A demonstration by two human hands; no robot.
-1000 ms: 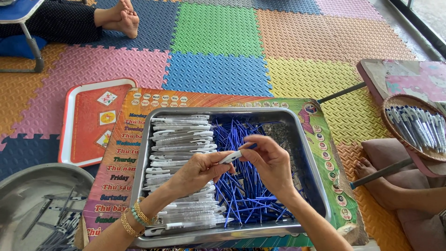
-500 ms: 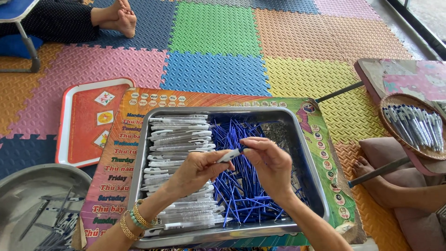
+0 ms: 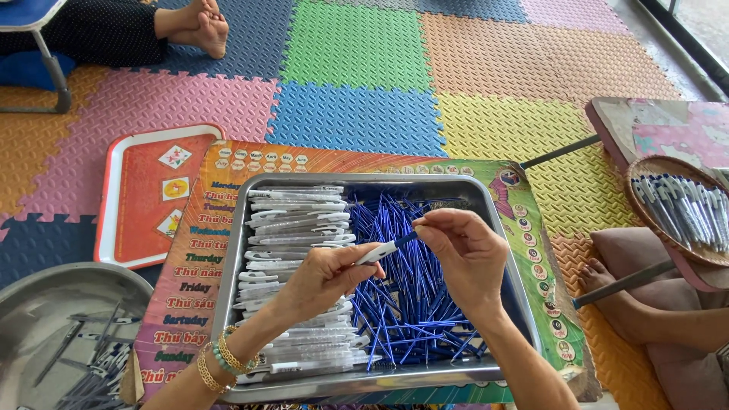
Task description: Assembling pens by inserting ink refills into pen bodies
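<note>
Barely shifted since the earlier frames: left hand [image 3: 323, 277] pinching a white pen barrel [image 3: 377, 251] at frame centre, tip angled up-right for loading. Right hand [image 3: 463, 254] pinching a blue refill [image 3: 405, 238], feeding it in. Below, metal tray [image 3: 364, 181] holding barrels left, refills right.

a rectangular silver metal tray [image 3: 228, 304] holds translucent white plastic pen barrels [image 3: 292, 228] and deep blue thin plastic refills [image 3: 410, 304]. the interlocking foam floor mat [image 3: 357, 45] shows green, blue, pink, orange and yellow squares. a rounded orange-red plastic tray [image 3: 133, 220] has a white rim.
</note>
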